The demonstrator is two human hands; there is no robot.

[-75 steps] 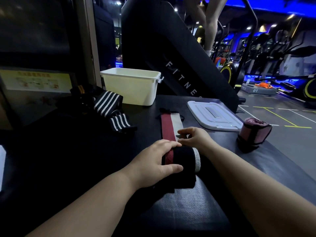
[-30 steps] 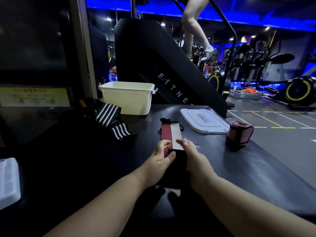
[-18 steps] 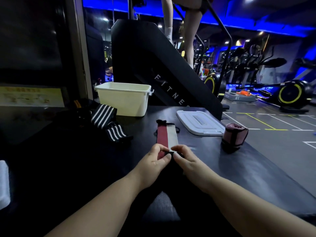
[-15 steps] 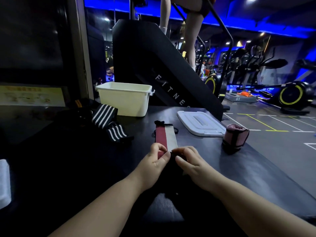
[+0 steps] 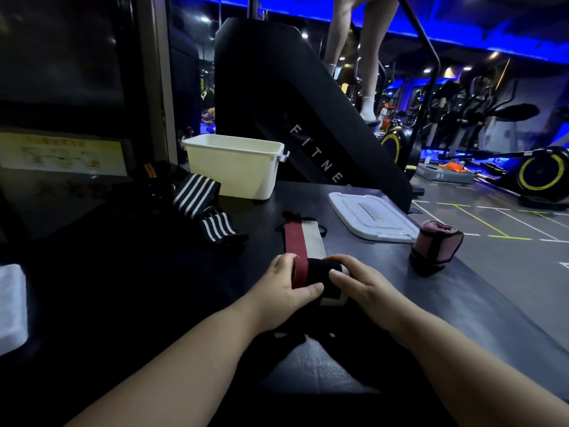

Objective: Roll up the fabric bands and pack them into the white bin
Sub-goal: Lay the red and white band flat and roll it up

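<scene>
Both hands are rolling a red, black and white fabric band [image 5: 303, 241] on the dark tabletop [image 5: 477, 303], so the rolling step looks to be under way and perhaps halfway done. The left hand [image 5: 284, 291] is curling around the left end of the roll, thumb pressing on its front, while the right hand [image 5: 360, 286] is cupping the right end with fingers closing over the top. The roll is lying crosswise, its long axis running left to right, and the unrolled tail is stretching straight away from the person toward the white bin [image 5: 235, 164], ending in a black loop. The next move probably calls for turning the roll forward with even pressure at both ends, keeping the edges aligned. A pink rolled band [image 5: 435, 245] is sitting at right near the bin's lid [image 5: 371, 221], and striped bands [image 5: 203, 204] are lying at left, not yet rolled.
</scene>
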